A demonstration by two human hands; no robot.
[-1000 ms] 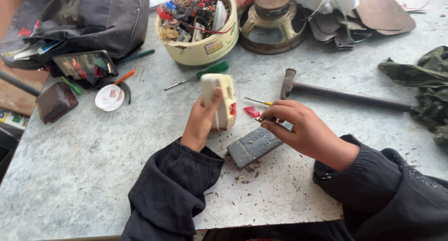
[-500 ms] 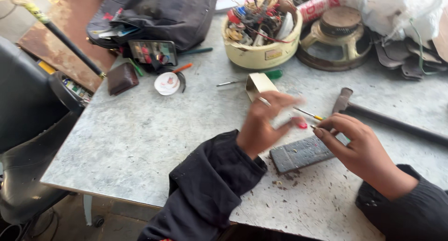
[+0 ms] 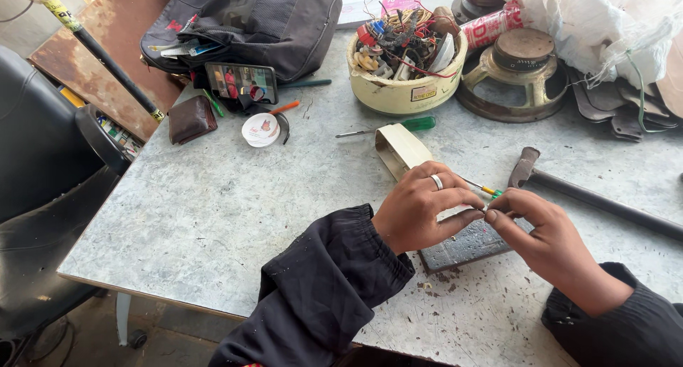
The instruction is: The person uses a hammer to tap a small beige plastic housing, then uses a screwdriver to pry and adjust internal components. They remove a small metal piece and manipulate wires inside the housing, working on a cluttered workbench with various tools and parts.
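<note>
Fingers of both hands pinch together over a small part too tiny to identify, the left hand also steadying a cream plastic case above the dark block on the counter, a hammer nearby.

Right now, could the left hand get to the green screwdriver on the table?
Probably yes: the green screwdriver lies just beyond the left hand, with only the cream case between them, though that hand is busy holding it.
</note>
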